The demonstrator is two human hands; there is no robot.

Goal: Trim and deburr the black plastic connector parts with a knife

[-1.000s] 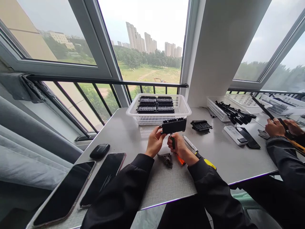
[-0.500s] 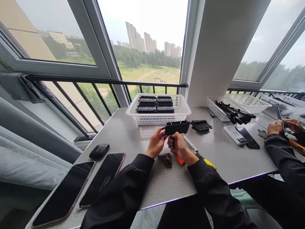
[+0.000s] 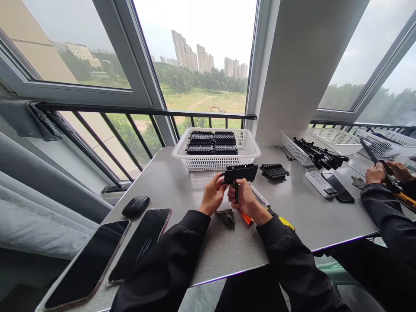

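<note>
My left hand [image 3: 212, 196] grips the left end of a black plastic part [image 3: 241, 173], held up above the table in front of the basket. Close below it, my right hand [image 3: 244, 198] is closed around a slim dark stick-like piece [image 3: 236, 191] that points up towards the part's lower edge. Whether its tip touches the part I cannot tell. On the table under my hands lie a crumpled dark scrap [image 3: 226, 218] and an orange piece [image 3: 246, 217]. A white pen-like stick [image 3: 260, 196] lies just right of my right hand.
A white basket [image 3: 221, 163] behind holds several black ribbed parts. Another ribbed part [image 3: 274, 170] lies to its right. Two phones [image 3: 141, 245] and a black case [image 3: 135, 206] sit at left. At right, a co-worker's hands [image 3: 376, 174] hold a dark strip.
The black part has shifted very slightly left, and the dark piece in my right hand shows more plainly. The co-worker's strip has tilted to the left.
</note>
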